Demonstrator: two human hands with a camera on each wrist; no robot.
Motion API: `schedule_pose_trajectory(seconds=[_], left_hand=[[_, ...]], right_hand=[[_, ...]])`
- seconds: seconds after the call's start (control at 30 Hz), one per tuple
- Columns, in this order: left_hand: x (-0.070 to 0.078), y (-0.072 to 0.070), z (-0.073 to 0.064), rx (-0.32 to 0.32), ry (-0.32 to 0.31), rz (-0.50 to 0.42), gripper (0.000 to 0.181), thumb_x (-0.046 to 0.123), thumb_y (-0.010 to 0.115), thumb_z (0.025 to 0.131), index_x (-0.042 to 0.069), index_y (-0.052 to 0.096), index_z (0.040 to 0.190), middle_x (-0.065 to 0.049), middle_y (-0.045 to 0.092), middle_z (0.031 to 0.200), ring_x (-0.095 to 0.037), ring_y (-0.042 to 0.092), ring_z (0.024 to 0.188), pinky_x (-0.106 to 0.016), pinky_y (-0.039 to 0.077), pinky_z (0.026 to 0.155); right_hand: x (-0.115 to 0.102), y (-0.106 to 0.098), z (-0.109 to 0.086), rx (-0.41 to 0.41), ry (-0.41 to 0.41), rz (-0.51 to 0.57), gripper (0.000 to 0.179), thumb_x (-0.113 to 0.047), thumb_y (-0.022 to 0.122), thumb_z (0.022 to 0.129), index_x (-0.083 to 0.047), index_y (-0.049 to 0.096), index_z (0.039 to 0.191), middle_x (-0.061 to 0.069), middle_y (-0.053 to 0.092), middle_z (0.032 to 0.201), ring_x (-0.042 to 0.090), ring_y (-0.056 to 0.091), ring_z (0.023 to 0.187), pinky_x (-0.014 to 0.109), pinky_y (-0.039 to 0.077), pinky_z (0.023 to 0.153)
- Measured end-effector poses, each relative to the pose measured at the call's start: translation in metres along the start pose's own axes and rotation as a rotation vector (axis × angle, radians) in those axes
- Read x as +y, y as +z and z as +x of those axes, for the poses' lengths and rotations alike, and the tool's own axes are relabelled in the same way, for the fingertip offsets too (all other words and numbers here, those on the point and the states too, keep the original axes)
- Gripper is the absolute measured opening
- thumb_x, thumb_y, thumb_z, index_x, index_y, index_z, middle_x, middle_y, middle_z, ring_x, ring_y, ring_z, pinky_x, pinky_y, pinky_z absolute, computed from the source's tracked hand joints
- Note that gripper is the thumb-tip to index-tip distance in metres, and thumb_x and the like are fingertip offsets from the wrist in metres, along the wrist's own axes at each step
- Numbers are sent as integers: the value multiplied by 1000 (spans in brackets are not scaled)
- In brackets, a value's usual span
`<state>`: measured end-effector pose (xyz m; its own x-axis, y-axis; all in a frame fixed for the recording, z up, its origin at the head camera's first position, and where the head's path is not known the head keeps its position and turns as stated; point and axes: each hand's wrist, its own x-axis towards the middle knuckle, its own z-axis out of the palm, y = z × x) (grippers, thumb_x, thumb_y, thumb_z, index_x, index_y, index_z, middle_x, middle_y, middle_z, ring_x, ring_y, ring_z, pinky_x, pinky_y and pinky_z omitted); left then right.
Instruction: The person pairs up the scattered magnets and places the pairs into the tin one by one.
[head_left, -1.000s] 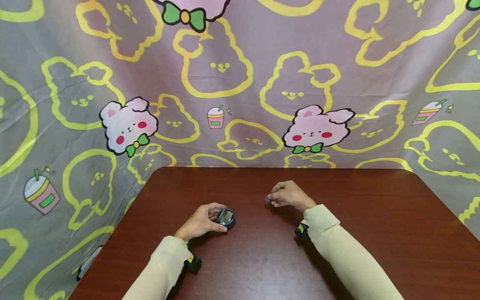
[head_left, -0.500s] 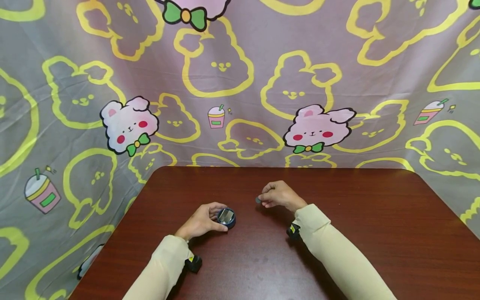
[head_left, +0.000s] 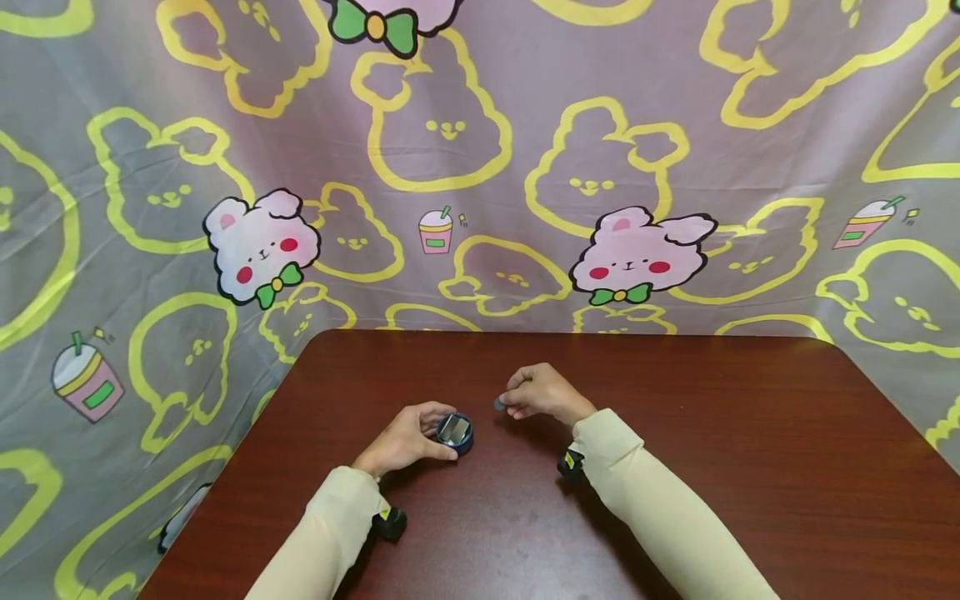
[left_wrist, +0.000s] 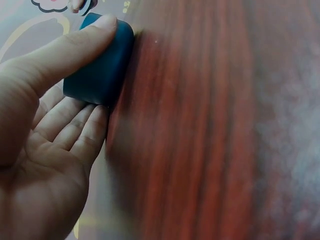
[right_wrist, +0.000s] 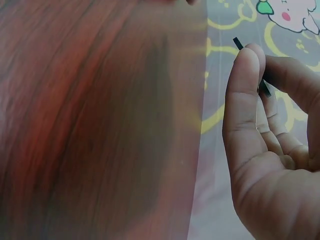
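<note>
My left hand point(head_left: 405, 438) grips a short round dark blue container point(head_left: 466, 444) between its thumb and fingers. The container stands upright on the table, and its open top shows shiny metal pieces inside. From the left wrist view only the smooth blue side wall point(left_wrist: 95, 75) shows, with the thumb lying across it. Just right of and beyond the container, my right hand point(head_left: 543, 392) pinches a small thin grey disc point(head_left: 499, 404) between thumb and forefinger. Seen nearly edge-on in the right wrist view, the disc point(right_wrist: 238, 43) is dark, and the fingertips hide its middle. Disc and container are apart.
Both hands are over a reddish-brown wooden table point(head_left: 720, 467) with rounded far corners. A grey-pink curtain point(head_left: 480, 208) printed with cartoon rabbits rises behind it and along both sides. A small black camera sits on each wrist.
My right hand has moved left with the disc, closer to the container. The left hand keeps its hold on the container in about the same spot.
</note>
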<state>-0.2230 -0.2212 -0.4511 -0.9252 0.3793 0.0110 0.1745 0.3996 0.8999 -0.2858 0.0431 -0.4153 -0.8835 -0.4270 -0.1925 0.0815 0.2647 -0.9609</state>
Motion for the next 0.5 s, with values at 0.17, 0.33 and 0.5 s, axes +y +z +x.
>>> schedule_pose_trajectory(seconds=[0.17,0.33,0.5], left_hand=[[0,1,1,3,14,3,62,2,87,74,-7,59,129,-18,66,120,-33,62,116,-44,50,97],[1,0,1,2,22,-7,61,1,87,74,-8,59,128,-18,67,119,-33,63,115,-43,50,97],[0,0,1,-5,23,-17,61,0,87,75,-8,58,128,-18,67,119,-33,63,115,-42,51,97]], right_hand=[[-2,7,1,4,5,-5,13,1,75,85,6,65,92,12,71,78,14,65,58,38,61,67],[-4,15,3,-5,7,-8,13,1,75,85,6,65,91,12,71,77,14,65,57,37,61,66],[-6,24,4,-21,5,1,14,0,75,85,6,64,92,13,71,77,14,65,57,38,61,67]])
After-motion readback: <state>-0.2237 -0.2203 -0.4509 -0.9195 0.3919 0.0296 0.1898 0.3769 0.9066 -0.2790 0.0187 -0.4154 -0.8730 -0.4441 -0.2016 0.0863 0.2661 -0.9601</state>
